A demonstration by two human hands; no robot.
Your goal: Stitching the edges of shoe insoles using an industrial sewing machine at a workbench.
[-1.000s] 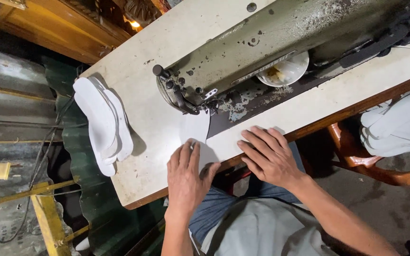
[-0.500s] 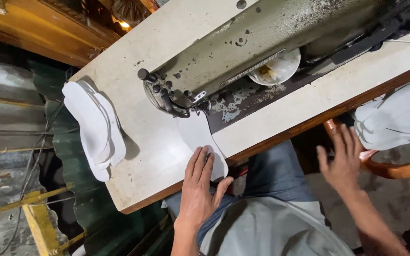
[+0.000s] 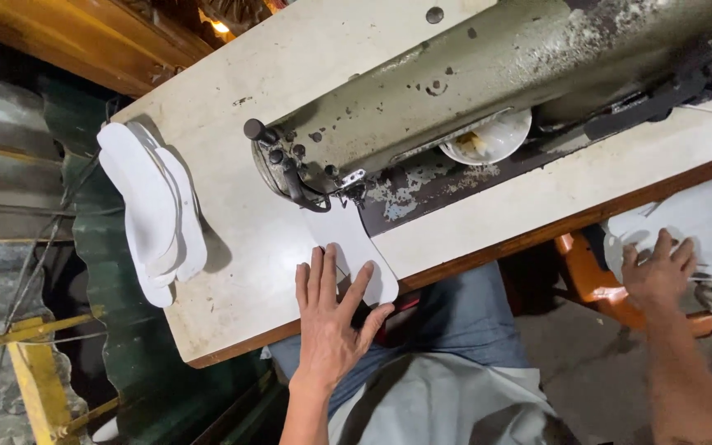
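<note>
A flat white sole-shaped piece (image 3: 348, 239) lies on the pale table (image 3: 232, 148) with its far end under the needle head of a worn grey-green sewing machine (image 3: 488, 82). My left hand (image 3: 331, 317) rests flat on the near end of this piece, fingers spread, at the table's front edge. My right hand (image 3: 659, 270) is off the table to the right, fingers spread on a pile of white material (image 3: 702, 227) that sits on an orange stool (image 3: 587, 272). Whether it grips anything is unclear.
A stack of white sole-shaped pieces (image 3: 154, 210) overhangs the table's left end. A white dish (image 3: 488, 140) sits behind the machine arm. Green corrugated sheet (image 3: 117, 313) and a yellow frame (image 3: 30, 363) stand below left. My lap is under the table edge.
My right hand left the white piece on the table and swung right and down to the pile on the stool. My left hand stayed on the piece, which slid slightly toward me.
</note>
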